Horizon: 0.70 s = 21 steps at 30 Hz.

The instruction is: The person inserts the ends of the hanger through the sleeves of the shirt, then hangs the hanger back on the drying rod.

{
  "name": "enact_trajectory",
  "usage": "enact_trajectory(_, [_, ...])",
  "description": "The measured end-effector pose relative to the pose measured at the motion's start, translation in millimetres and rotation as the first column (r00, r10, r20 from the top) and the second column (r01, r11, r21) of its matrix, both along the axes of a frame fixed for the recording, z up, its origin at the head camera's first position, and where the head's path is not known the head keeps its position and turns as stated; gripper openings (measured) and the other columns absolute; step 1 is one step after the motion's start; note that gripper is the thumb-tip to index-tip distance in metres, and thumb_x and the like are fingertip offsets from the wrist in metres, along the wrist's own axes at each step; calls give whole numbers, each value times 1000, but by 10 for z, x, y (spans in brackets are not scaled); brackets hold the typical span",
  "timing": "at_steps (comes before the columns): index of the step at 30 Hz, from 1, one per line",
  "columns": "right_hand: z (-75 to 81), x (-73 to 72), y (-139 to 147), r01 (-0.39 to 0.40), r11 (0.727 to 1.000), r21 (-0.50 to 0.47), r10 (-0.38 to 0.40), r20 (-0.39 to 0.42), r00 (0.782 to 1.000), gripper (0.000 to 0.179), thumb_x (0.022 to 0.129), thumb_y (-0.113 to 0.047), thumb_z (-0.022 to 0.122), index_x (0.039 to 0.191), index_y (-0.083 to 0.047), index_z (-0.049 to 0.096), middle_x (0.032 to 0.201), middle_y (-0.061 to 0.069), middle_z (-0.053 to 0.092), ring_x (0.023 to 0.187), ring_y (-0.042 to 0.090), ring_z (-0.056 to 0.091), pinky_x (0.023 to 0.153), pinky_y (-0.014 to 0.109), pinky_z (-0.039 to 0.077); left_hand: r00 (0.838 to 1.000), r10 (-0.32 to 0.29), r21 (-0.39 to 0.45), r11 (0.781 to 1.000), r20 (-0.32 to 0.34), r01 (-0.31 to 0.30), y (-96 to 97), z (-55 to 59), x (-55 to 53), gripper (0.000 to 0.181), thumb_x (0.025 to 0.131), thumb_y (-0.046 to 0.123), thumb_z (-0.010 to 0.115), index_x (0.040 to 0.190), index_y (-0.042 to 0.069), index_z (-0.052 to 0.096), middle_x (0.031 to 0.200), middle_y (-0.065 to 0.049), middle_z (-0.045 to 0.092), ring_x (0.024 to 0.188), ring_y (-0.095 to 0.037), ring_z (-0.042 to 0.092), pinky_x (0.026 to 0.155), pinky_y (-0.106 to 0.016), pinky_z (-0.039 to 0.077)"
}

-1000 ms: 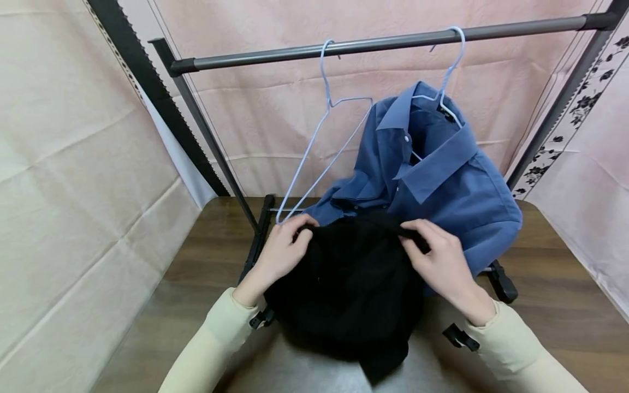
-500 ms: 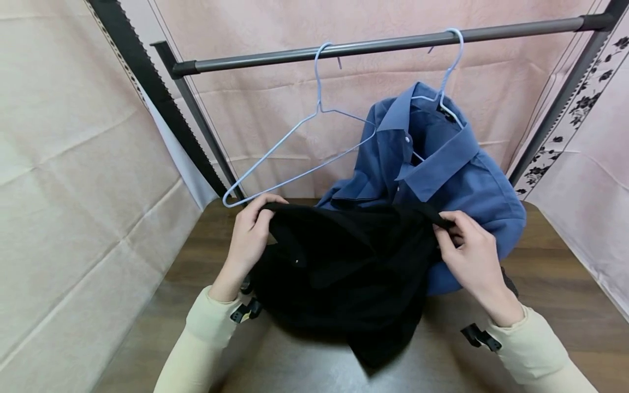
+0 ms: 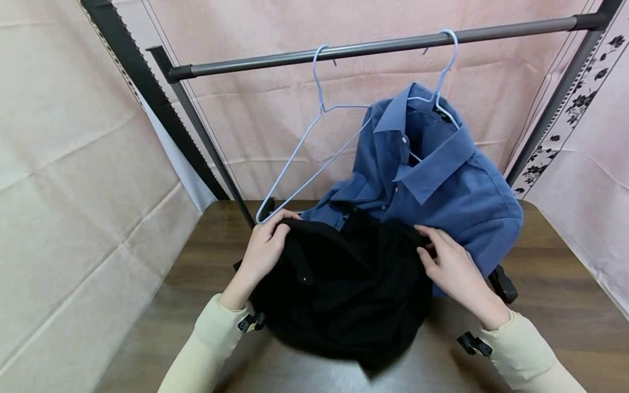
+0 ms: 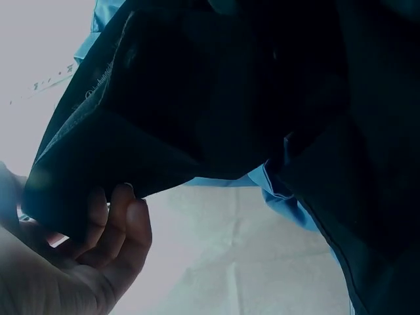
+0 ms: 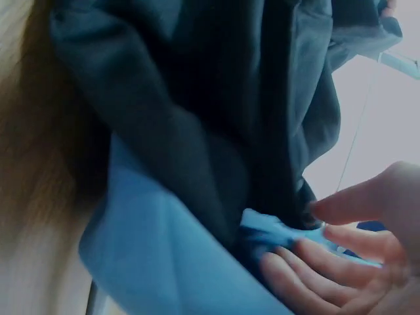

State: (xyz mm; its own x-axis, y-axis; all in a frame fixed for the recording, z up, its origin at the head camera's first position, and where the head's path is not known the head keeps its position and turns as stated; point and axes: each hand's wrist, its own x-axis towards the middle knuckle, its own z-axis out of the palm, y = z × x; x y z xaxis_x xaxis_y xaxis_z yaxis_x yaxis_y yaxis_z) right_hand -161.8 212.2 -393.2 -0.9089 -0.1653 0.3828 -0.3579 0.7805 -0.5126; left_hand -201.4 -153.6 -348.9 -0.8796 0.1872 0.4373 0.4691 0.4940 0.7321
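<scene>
In the head view, a black shirt (image 3: 344,295) with a small pale button hangs bunched between my two hands. My left hand (image 3: 260,248) pinches its upper left edge; in the left wrist view, curled fingers (image 4: 121,226) hold the dark cloth, which carries a stitched logo. At the upper right edge, my right hand (image 3: 454,267) holds the cloth between thumb and fingertips. A bare light-blue hanger (image 3: 295,150) hangs askew above the shirt, its lower left corner beside my left fingers; whether they touch is unclear. The black cloth overlaps the lower part of a blue shirt (image 3: 442,180).
A grey metal rail (image 3: 255,61) crosses the top of the head view and carries both hangers. The blue shirt is on the other hanger (image 3: 444,71). A black rack foot (image 3: 502,284) stands on the wooden table (image 3: 187,305). Pink cloth (image 3: 245,120) covers the back.
My hands first spread apart, stretching the black shirt's edge, then moved closer together and slightly down. The bare hanger swung out wide to the left, then turned partly back.
</scene>
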Motion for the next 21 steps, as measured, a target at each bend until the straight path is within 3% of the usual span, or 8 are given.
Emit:
enact_trajectory(3, [12, 9, -51, -13, 999, -38, 8, -127, 992, 40, 100, -9, 62, 139, -7, 57, 122, 12, 61, 101, 25, 62, 76, 42, 54, 1000, 5, -12, 1000, -4, -5, 30, 10, 4, 30, 98, 12, 45, 110, 18, 72, 116, 5, 70, 105, -15, 61, 92, -37, 44])
enact_trajectory(6, [21, 18, -126, -96, 992, -77, 77, -222, 972, 36, 97, -7, 66, 133, -9, 63, 116, 6, 65, 98, 16, 62, 77, 28, 51, 1000, 0, -1, 1000, 0, 0, 60, 2, 4, 29, 98, 11, 46, 110, 18, 72, 117, 4, 69, 110, -15, 60, 95, -38, 43])
enact_trajectory(8, [20, 31, -201, -163, 983, -90, 137, -240, 961, 35, 96, -7, 69, 130, -10, 65, 114, 3, 66, 95, 12, 62, 76, 23, 50, 1000, -6, 12, 1000, -2, 6, 76, -7, 9, 29, 97, 10, 47, 110, 17, 72, 116, 3, 69, 109, -15, 60, 95, -38, 43])
enact_trajectory(11, [-4, 61, -341, -203, 976, -84, 186, -176, 967, 37, 96, -20, 72, 132, -14, 64, 114, -1, 67, 95, 9, 63, 76, 25, 52, 1000, -27, 35, 999, -1, 27, 105, -20, 20, 30, 96, 8, 47, 110, 18, 72, 114, 3, 69, 98, -16, 60, 88, -37, 44])
enact_trajectory(14, [-58, 78, -482, -167, 985, -30, 165, -59, 984, 52, 92, -46, 72, 136, -20, 62, 112, -5, 67, 93, 10, 62, 75, 34, 52, 999, -53, 51, 997, 13, 52, 147, -33, 45, 31, 96, 8, 48, 113, 19, 71, 111, 3, 67, 81, -17, 55, 76, -34, 42])
enact_trajectory(17, [-119, 74, -579, -146, 988, 45, 143, 53, 988, 71, 84, -68, 68, 140, -24, 59, 114, -5, 67, 95, 13, 64, 77, 39, 53, 993, -92, 77, 993, 73, 86, 209, -31, 90, 31, 99, 10, 48, 120, 19, 68, 103, -1, 65, 68, -20, 49, 68, -34, 40])
enact_trajectory(18, [-134, 69, -600, -156, 986, 64, 151, 81, 985, 73, 84, -69, 68, 140, -23, 59, 114, -4, 68, 97, 15, 65, 79, 41, 53, 991, -100, 80, 992, 91, 93, 226, -45, 98, 30, 100, 12, 48, 123, 20, 67, 98, -2, 64, 68, -20, 50, 67, -34, 40])
enact_trajectory(21, [-167, 54, -631, -199, 974, 113, 184, 126, 975, 64, 88, -58, 71, 137, -18, 61, 118, 1, 69, 102, 20, 67, 83, 45, 54, 983, -128, 88, 989, 130, 117, 273, -89, 101, 29, 103, 20, 51, 130, 22, 62, 109, -2, 64, 85, -19, 58, 77, -38, 45])
